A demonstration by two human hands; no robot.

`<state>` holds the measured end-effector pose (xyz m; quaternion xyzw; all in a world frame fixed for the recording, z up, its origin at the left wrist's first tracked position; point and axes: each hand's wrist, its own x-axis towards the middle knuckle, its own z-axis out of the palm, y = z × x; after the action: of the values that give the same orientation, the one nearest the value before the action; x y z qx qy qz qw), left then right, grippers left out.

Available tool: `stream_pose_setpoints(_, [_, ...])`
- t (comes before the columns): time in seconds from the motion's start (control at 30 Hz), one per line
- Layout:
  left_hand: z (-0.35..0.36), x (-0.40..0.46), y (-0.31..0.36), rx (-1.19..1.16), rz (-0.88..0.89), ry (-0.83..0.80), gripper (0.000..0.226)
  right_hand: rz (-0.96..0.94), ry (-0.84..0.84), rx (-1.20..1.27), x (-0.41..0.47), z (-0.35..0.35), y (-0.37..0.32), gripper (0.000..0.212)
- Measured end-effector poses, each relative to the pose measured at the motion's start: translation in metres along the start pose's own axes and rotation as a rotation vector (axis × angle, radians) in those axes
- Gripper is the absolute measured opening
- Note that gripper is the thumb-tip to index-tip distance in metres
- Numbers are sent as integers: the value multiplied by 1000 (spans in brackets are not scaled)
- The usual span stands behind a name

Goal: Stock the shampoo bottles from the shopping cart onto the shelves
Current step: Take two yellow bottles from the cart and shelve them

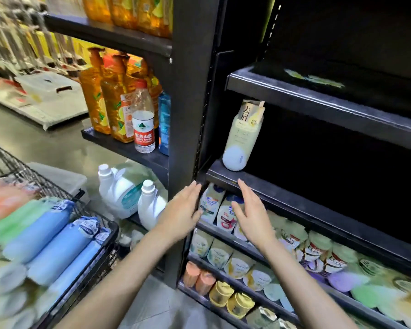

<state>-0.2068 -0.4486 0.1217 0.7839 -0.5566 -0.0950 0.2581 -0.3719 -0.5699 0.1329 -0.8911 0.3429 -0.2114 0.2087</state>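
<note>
My left hand (pixel 184 210) and my right hand (pixel 252 210) are both held out flat with the fingers straight, palms facing each other, holding nothing. Just above and between my fingertips one pale yellow shampoo bottle (pixel 241 136) stands upright at the left end of the dark shelf (pixel 294 195), apart from both hands, so I judge that one placed. The shelf runs off bare to the right of my right hand. The next step, as I read it, is a fresh pick-up: the shopping cart (pixel 100 252) sits down and to the left of my left hand, with blue bottles (pixel 50 236) lying on their sides in it — more are blurred beside them. I would swing left, grip one round its body, then stand it beside the yellow one — upright, label forward.
</note>
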Motion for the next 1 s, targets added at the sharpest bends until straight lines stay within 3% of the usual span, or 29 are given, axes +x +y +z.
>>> stream_pose_setpoints(0.23, [-5,-170,-47,227,-333,-97,71,-193,-318,47,-87,87,-58,57])
stream_pose_setpoints(0.47, [-12,-322,-105,174,-710,-229,69,-381,-703,-58,-160,169,-127,57])
stream_pose_setpoints(0.83, [-58,-388,-220,18,-945,-210,61,-445,-988,-231,-136,277,-225,56])
stream_pose_setpoints(1.0, [-85,-391,-271,-35,-990,-141,52,-441,-1008,-253,-109,327,-282,58])
